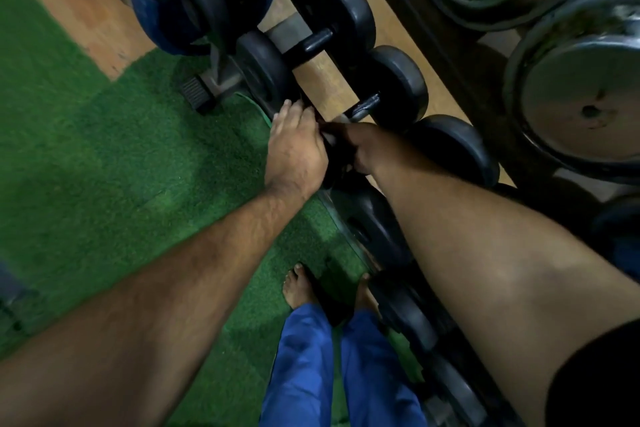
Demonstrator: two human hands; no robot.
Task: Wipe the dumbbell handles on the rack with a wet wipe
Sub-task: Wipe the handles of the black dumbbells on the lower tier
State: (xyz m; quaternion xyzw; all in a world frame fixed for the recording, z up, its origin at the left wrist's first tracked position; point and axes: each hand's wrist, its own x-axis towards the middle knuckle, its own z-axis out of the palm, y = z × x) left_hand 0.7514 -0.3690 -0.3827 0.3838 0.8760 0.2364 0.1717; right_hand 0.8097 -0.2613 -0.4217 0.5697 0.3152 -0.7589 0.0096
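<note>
At the centre of the frame, the left hand (296, 146) is resting, fingers bent, on the black end of a dumbbell (332, 156) on the rack (214, 76). Just right of it, the right hand (367, 149) is closing around the handle; whether it is holding a wet wipe, I cannot tell. Below, bare feet are standing on the green turf (138, 156).

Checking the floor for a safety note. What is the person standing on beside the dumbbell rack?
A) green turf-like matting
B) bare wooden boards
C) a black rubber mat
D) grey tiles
A: both bare feet rest on the green turf, right beside the rack's black dumbbells; the wood floor lies farther off.
</note>
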